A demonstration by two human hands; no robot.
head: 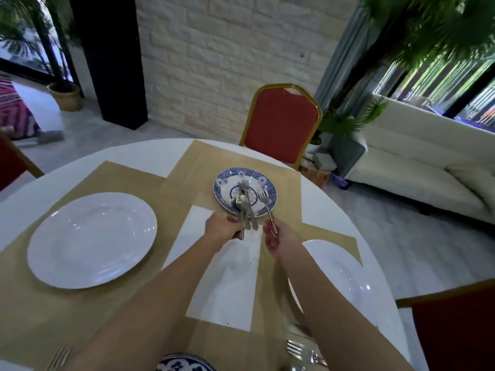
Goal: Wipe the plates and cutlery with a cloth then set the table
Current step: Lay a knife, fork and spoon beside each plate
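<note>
At 9 o'clock a white plate (pixel 91 241) sits on the surface (pixel 139 153). The L hand (pixel 223 227) is clamped round a cutlery bundle (pixel 245 207) w/ tips over the blue plate (pixel 245 192) at 12 o'clock, while the R hand (pixel 276 238) pinches one fork (pixel 263 196) by its handle, w/ a second white plate (pixel 340 274) at 3 o'clock. Risk: the bundle's gripped only at the handle ends, so a piece could slide out & chip the blue plate.

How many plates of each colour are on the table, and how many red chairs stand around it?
White plates: 2, one on the left, one on the right
Blue-patterned plates: 2, one far, one at the near edge
Red chairs: 3, far, right, left
Total: 7
</note>
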